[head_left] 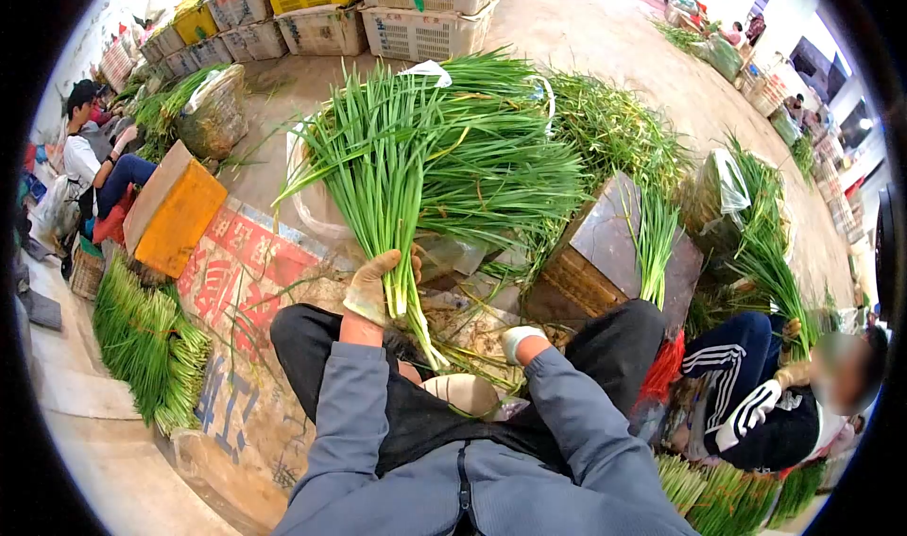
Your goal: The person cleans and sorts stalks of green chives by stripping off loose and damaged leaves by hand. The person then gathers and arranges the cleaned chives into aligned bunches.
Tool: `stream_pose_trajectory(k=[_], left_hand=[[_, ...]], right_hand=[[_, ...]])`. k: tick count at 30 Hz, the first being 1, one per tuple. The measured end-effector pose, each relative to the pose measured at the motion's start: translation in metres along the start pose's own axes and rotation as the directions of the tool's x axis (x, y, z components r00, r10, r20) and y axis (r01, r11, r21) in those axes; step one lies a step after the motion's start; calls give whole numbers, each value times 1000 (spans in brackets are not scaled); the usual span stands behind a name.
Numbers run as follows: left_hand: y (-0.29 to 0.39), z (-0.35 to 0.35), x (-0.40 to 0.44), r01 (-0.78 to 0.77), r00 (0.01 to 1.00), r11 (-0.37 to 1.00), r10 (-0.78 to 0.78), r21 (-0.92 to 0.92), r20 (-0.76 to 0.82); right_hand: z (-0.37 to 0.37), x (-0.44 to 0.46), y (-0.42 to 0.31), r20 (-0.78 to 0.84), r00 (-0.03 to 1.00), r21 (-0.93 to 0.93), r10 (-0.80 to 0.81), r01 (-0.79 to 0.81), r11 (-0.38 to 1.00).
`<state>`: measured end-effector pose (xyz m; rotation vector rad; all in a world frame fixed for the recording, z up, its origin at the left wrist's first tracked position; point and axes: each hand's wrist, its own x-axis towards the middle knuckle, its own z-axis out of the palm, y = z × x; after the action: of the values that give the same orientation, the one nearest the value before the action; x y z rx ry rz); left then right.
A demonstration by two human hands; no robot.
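My left hand [370,286], in a tan glove, is wrapped round the pale stems of a bunch of long green leafy stalks [383,158]. The leaves fan upward over a large heap of the same greens [501,149]. My right hand [521,340], in a pale glove, is low between my knees near loose stems; its fingers are mostly hidden. A smaller bunch [655,243] lies on a dark box [619,215] by my right knee.
An orange box [179,217] and tied bundles [151,347] are at the left. Stacked crates [425,35] stand behind. A co-worker [784,385] sits close at the right, holding greens; another person [94,149] sits at the far left.
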<state>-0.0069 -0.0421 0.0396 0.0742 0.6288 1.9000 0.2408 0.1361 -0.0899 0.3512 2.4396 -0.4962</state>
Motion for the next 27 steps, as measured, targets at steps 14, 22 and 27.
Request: stream_pose_trajectory(k=[14, 22, 27], left_hand=[[-20, -7, 13, 15, 995, 981, 3, 191, -95], [-4, -2, 0, 1, 999, 997, 2, 73, -45], [-9, 12, 0, -39, 999, 999, 39, -20, 34]], right_hand=[[-146, -46, -136, -702, 701, 435, -123, 560, 705], [-130, -91, -57, -686, 719, 552, 111, 614, -565], [-109, -39, -72, -629, 777, 722, -10, 589, 363]])
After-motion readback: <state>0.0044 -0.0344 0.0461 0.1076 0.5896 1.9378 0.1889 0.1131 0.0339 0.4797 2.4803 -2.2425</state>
